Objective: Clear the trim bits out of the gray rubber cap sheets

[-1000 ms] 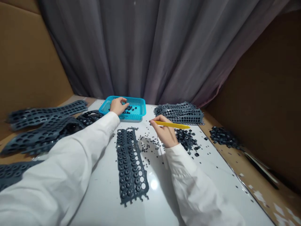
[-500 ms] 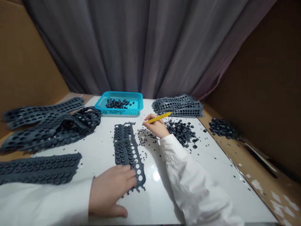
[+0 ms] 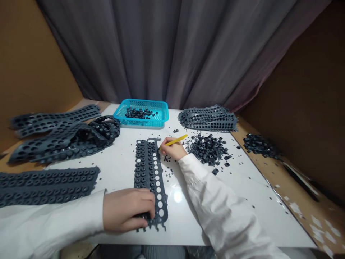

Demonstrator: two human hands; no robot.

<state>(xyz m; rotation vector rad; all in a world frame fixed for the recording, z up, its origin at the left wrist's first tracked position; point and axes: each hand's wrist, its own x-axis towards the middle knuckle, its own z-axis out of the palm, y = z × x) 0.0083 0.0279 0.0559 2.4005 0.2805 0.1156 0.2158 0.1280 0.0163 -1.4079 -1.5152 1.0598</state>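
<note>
Head view: the left hand (image 3: 126, 214) lies palm down on the near end of the rubber strip (image 3: 149, 169), fingers bent and pressing it to the white bench (image 3: 118, 169) without closing round it. A second ago this hand was far off in the blue basket (image 3: 163, 121); half a second ago it had already landed on the strip's near end, and it stays there. The right hand (image 3: 172, 150) is pinched shut on the yellow stick (image 3: 174, 141). It has moved left from the scatter of loose bits, and the stick's tip now meets the far right edge of the strip, where before it stood clear of it. The strip lies lengthwise in the middle of the bench, with a row of emptied holes down its right side. Right of the hand sits a pile of small dark pieces (image 3: 207, 149), and beyond it a stack of strips (image 3: 208, 118). More strips (image 3: 64, 136) lie heaped at the left.
</note>
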